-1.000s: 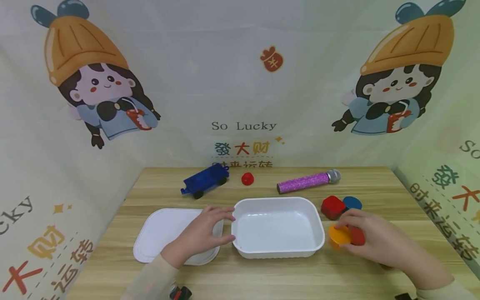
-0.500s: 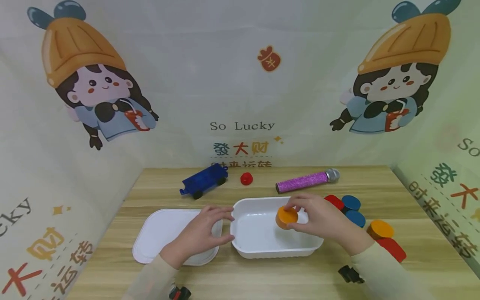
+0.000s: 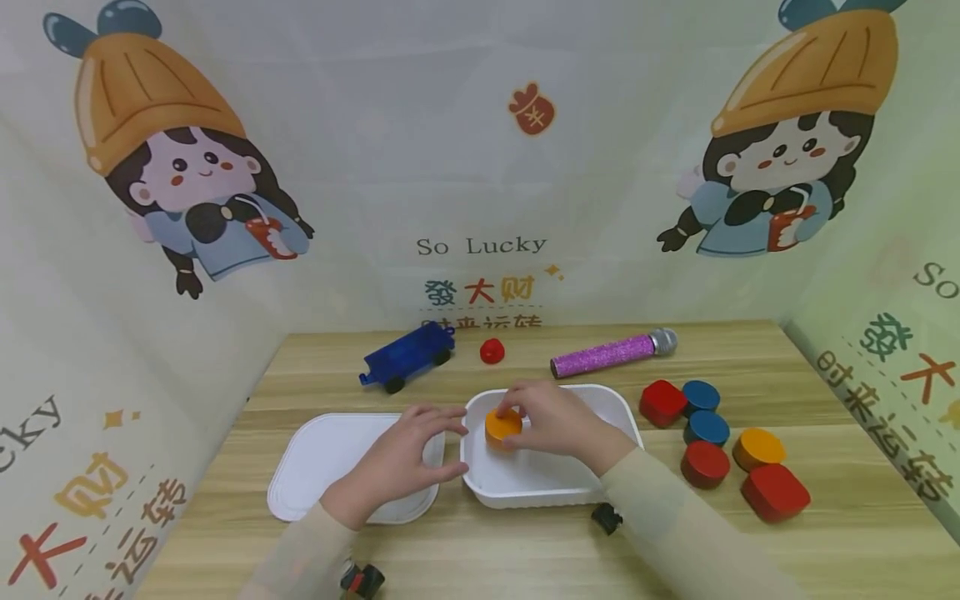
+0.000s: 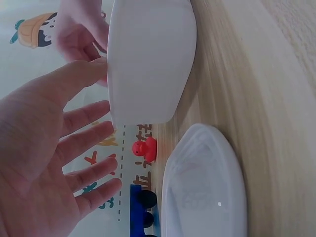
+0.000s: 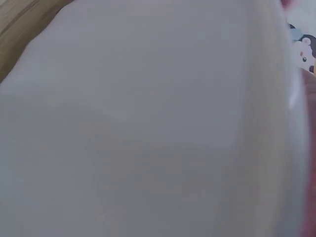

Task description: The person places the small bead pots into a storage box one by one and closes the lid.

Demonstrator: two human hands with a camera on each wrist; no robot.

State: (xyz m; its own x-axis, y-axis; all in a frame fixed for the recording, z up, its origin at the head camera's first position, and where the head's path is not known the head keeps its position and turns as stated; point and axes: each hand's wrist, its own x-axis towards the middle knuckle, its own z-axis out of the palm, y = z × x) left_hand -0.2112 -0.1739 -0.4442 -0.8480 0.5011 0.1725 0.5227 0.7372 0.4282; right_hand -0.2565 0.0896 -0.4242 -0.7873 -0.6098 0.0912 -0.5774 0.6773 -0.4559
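Several right fingers (image 3: 516, 397) pinch an orange block (image 3: 502, 428); spread left fingers (image 4: 94, 171) touch a tub (image 3: 532, 471).

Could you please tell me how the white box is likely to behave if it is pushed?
The white box will probably stay stiff, since its walls stand without sagging. Its glossy surface may feel slippery. Being low and wide, it would likely slide rather than tip.
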